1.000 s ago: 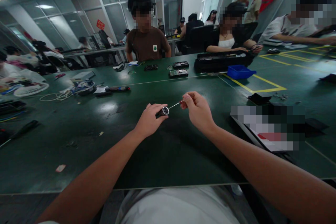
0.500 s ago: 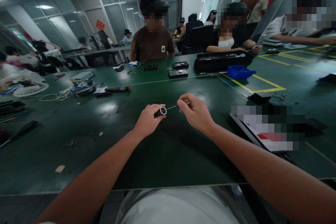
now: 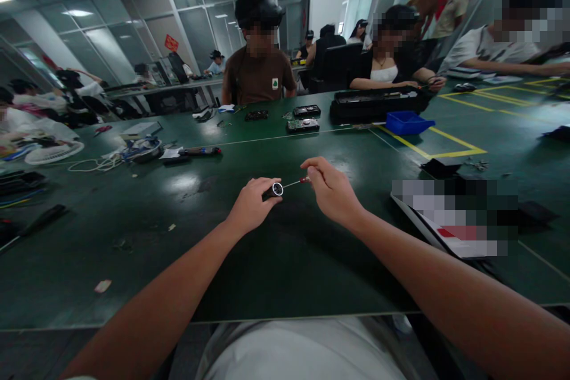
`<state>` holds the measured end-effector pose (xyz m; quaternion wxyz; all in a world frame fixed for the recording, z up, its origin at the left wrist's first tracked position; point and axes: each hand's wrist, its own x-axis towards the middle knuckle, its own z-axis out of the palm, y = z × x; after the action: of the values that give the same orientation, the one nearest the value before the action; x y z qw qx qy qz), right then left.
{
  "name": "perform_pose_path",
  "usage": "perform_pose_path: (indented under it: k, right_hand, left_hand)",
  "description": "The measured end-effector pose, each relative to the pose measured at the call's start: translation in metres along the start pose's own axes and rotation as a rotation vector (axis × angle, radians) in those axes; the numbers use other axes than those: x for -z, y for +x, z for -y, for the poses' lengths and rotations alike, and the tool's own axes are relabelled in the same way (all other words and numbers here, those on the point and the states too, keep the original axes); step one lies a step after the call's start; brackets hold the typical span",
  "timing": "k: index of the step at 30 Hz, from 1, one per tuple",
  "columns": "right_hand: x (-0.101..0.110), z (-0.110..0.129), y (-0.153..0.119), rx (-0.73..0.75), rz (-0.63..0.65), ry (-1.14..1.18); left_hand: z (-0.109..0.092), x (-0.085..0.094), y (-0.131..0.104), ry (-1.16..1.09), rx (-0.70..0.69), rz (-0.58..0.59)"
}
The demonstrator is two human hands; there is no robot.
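Left hand [image 3: 253, 205]: gripping dk cylinder [image 3: 268, 195], silver rim [image 3: 278, 195] facing right/near.
Right hand [image 3: 332, 187]: fingers half-curled at red-handled screwdriver [image 3: 304, 180]; can't tell if gripped.
Cylinder pos.: over tabletop [image 3: 312, 279], L of R hand, slim shaft between.
Progress: prob. midway; shaft lined up w/ rim, no part seen off yet; amt remaining unclear.
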<state>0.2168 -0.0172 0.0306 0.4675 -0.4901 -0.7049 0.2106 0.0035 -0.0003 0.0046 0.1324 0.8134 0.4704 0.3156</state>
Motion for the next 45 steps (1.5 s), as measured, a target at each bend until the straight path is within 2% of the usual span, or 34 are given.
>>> perform_pose_path:
  k: [3, 6, 8, 10, 12, 15, 19, 23, 30, 37, 41, 45]
  right_hand:
    - [-0.004, -0.003, 0.001, -0.025, -0.035, 0.13]
    - [-0.008, -0.009, 0.005, -0.111, -0.061, 0.345]
    - [-0.009, -0.016, 0.009, -0.223, -0.085, 0.553]
    - [-0.01, -0.023, 0.013, -0.399, -0.079, 0.731]
    - [-0.01, -0.029, 0.016, -0.483, -0.119, 0.763]
    - [-0.009, -0.03, 0.015, -0.422, -0.193, 0.667]
    - [-0.01, -0.025, 0.012, -0.291, -0.228, 0.51]
    - [-0.007, -0.018, 0.01, -0.225, -0.293, 0.462]
    - [0.001, -0.004, 0.005, -0.095, -0.331, 0.389]
    - [0.005, 0.001, 0.003, -0.051, -0.33, 0.368]
    - [0.006, 0.001, 0.003, -0.066, -0.295, 0.367]
    - [0.004, -0.002, 0.003, -0.072, -0.283, 0.379]
  left_hand:
    - [-0.001, 0.0, 0.0, -0.009, 0.019, 0.002]
    - [-0.003, 0.002, 0.0, -0.011, 0.019, -0.003]
    - [-0.005, 0.003, 0.0, 0.001, -0.031, 0.004]
    - [-0.007, 0.005, 0.001, 0.042, -0.078, 0.027]
    - [-0.009, 0.005, 0.002, 0.096, -0.074, 0.064]
    - [-0.008, 0.005, 0.003, 0.126, -0.03, 0.113]
    - [-0.006, 0.002, 0.003, 0.116, 0.01, 0.122]
    - [-0.006, 0.001, 0.002, 0.046, 0.027, 0.161]
    - [-0.021, 0.002, -0.003, -0.04, 0.101, 0.244]
    - [-0.039, -0.016, 0.002, 0.224, -0.034, 0.451]
    - [-0.041, -0.025, 0.008, 0.333, -0.053, 0.471]
    - [-0.045, -0.024, 0.014, 0.355, -0.039, 0.503]
